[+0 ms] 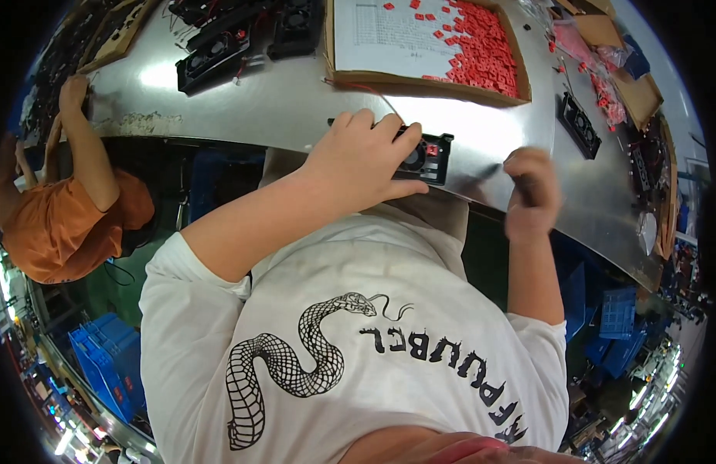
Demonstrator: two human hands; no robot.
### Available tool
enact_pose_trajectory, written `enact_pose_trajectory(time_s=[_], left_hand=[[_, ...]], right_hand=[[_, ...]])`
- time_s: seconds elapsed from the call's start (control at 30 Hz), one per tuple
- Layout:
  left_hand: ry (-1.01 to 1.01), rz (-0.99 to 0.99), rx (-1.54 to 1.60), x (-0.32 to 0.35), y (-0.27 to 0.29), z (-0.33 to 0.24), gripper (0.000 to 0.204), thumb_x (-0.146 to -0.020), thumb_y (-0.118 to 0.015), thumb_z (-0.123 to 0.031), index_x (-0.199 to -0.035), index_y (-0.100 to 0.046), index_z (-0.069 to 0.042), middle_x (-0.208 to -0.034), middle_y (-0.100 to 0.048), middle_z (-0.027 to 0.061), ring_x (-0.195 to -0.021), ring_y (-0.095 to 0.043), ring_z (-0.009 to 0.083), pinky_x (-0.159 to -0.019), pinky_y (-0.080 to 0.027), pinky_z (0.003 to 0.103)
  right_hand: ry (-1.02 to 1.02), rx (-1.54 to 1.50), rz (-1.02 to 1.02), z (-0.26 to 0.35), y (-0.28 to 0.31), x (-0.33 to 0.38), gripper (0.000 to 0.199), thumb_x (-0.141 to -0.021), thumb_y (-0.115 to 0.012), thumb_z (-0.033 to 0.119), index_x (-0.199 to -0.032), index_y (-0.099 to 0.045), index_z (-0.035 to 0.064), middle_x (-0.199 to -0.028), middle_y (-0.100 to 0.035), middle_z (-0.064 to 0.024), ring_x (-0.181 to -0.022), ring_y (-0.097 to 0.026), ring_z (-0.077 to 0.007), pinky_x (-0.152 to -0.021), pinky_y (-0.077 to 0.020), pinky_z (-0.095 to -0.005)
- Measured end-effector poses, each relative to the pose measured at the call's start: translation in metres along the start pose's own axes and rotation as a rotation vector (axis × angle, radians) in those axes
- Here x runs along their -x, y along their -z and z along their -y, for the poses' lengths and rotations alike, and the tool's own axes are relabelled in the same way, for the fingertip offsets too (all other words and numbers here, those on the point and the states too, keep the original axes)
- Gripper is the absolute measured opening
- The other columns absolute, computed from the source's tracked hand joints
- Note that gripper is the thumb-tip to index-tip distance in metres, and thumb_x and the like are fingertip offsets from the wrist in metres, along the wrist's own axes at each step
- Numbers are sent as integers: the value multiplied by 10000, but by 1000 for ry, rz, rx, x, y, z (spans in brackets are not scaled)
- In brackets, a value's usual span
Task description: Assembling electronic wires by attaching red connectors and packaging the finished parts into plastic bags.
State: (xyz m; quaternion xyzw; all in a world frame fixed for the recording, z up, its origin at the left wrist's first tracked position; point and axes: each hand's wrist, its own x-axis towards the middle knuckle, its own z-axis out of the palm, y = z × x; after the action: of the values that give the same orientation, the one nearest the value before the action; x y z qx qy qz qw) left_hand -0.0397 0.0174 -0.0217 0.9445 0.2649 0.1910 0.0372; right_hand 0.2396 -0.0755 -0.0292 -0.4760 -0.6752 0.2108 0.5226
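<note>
Centrally, the left hand (362, 158), fingers spread, holds a black fan unit (440, 165); the right hand (532, 185) curls, blurred, contents unclear.

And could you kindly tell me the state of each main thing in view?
Left grip: laid over the near fan unit.
Right grip: curled, motion-blurred; contents unclear.
Near fan unit: at the bench edge, partly covered.
Cardboard tray: open, partly filled.
Red pieces: loose, heaped toward the tray's right.
Printed sheet: inside the tray, partly covered.
Right-hand fan unit: on the bench, not held.
</note>
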Motion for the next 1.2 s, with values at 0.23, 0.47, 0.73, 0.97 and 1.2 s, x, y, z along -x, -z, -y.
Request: enact_pose_trajectory(time_s=[0.23,0.47,0.73,0.97,1.2], left_hand=[[-36,-6,36,-16,-4,-4,665,-754,-764,-565,-1181,-647,-69,-938,-629,83,-802,-589,265,-706,-452,376],[8,18,79,-12,-1,-7,636,-739,-785,-536,-1163,-639,-85,-925,-623,68,-801,-595,264,-703,-455,388],[16,25,111,-13,-4,-2,645,-727,-792,-525,-1170,-622,-88,-911,-607,68,-798,-602,267,-699,-458,396],[36,15,80,-9,-4,4,649,-716,-798,-508,-1172,-622,-81,-929,-611,66,-780,-588,250,-702,-448,382],[46,33,72,-8,-6,1,656,-719,-789,-521,-1187,-624,-92,-952,-609,67,-786,-580,251,-698,-434,388]], right_hand=[[-117,-1080,248,22,-36,-80,912,-812,-363,874,-992,-543,-2,-797,-528,-94,-760,-472,-215,-699,-368,-336],[-213,-774,363,28,-43,-92,638,-859,-429,717,-872,-538,88,-731,-500,-46,-625,-391,-182,-598,-299,-335],[-106,-898,409,27,-42,-96,603,-836,-489,693,-894,-582,100,-716,-521,-81,-603,-431,-199,-592,-354,-354],[116,-1104,370,48,-38,-109,627,-863,-463,685,-853,-563,66,-698,-526,-48,-592,-428,-182,-552,-301,-339],[68,-1030,449,34,-37,-110,711,-855,-496,712,-851,-561,3,-727,-535,-80,-633,-472,-208,-578,-361,-331]])
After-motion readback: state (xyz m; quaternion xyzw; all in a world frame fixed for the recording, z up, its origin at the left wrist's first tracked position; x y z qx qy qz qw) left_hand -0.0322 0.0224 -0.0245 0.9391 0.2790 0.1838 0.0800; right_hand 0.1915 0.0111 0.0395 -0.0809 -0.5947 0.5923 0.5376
